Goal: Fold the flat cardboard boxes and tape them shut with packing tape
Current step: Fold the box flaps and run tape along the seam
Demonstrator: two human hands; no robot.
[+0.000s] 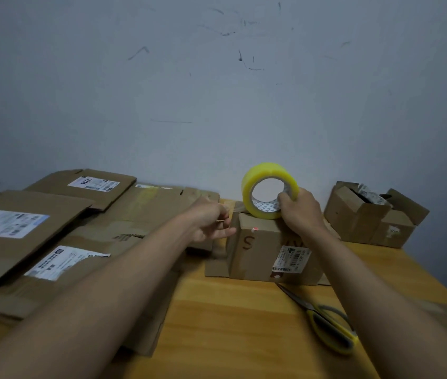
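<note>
Standing on edge atop a small folded box point(260, 247), a yellow-tinted roll of packing tape point(268, 190) is gripped by the right hand point(301, 212), whose fingers are curled over its rim and into its white printed core. A clear strip of tape point(234, 207) is drawn leftward from the roll and pinched at its end by the left hand point(211, 220), thumb against curled fingers. The box is plain brown cardboard, marked with dark lettering on its near face and fitted with a white barcode label point(292, 259) at the lower right; a loose flap is seen at its left side, resting on the table.

A second, open box point(372, 214) is set against the wall to the right, well apart from the hands; crumpled printed paper or torn labels can be made out inside it, though the contents cannot be told exactly.

Flattened boxes point(53, 228), several bearing white shipping labels, are spread in overlapping layers over the left half of the wooden table point(230, 324), reaching from the wall to its near part. Yellow-handled scissors point(326, 321) are laid closed on bare wood just in front of the folded box, under the right forearm. Open tabletop is left between the two forearms and at the near right, where the table's right edge is visible.
</note>
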